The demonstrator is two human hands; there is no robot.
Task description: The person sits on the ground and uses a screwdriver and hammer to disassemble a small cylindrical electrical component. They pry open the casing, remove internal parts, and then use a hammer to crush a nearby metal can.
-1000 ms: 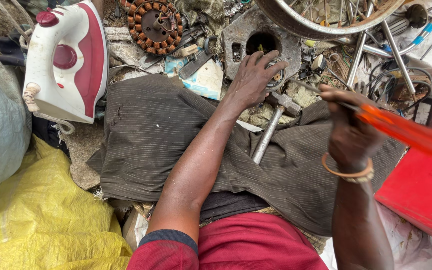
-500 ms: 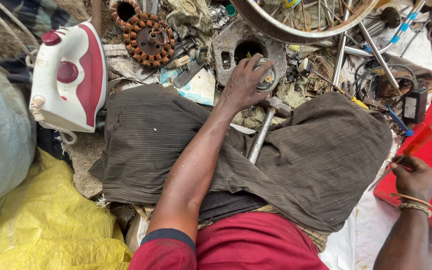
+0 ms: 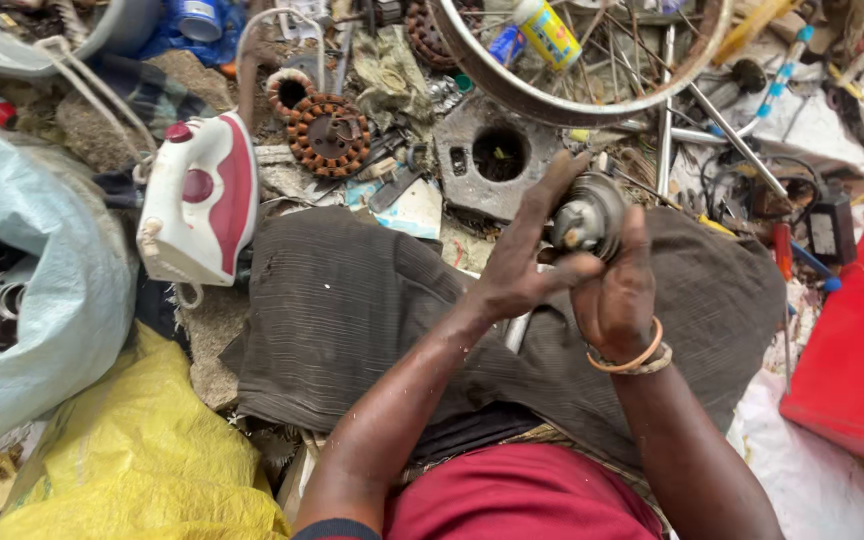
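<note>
A round grey metal part [image 3: 586, 217], like a small motor housing, is held up above my lap. My right hand [image 3: 617, 290] grips it from below and the right, a bangle on the wrist. My left hand [image 3: 522, 262] presses against its left side with fingers stretched upward and the thumb across toward the right hand. Both hands hover over my knees in dark striped trousers [image 3: 352, 310]. A metal rod [image 3: 517, 330] lies under the hands on my lap.
A white and red clothes iron [image 3: 202, 200] lies at left. A rusty wound stator [image 3: 329, 135], a grey metal plate with a hole [image 3: 492, 165], a bicycle rim [image 3: 572, 100] and a spray can [image 3: 550, 32] lie ahead. A red box [image 3: 857, 350] sits right; yellow [image 3: 142, 450] and pale sacks [image 3: 42, 290] left.
My right hand has put down the orange-handled tool and come in from the right. My left hand has lifted the round metal part off the pile, and both hands now hold it.
</note>
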